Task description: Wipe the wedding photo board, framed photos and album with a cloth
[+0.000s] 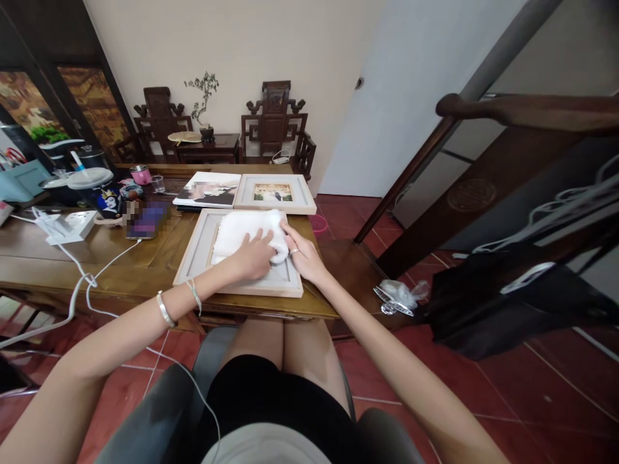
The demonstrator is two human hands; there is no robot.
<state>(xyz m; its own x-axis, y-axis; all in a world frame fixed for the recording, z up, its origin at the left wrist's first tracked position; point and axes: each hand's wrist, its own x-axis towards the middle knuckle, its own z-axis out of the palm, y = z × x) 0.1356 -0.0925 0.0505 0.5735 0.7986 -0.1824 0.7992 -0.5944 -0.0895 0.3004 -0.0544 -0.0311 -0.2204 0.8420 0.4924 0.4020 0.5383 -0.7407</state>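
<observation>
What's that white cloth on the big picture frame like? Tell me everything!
The white cloth looks soft, like a folded towel or rag. It lies spread flat over the middle of the pale wooden picture frame, which lies flat on the brown wooden table, and it hides most of what is inside. Its right end is bunched into a small lump. The left hand presses down on it, and the right hand touches the bunched end with its fingers.

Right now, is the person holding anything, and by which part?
Both hands rest on a white cloth lying on the picture frame: left hand flat on its middle, right hand at its right edge.
</observation>
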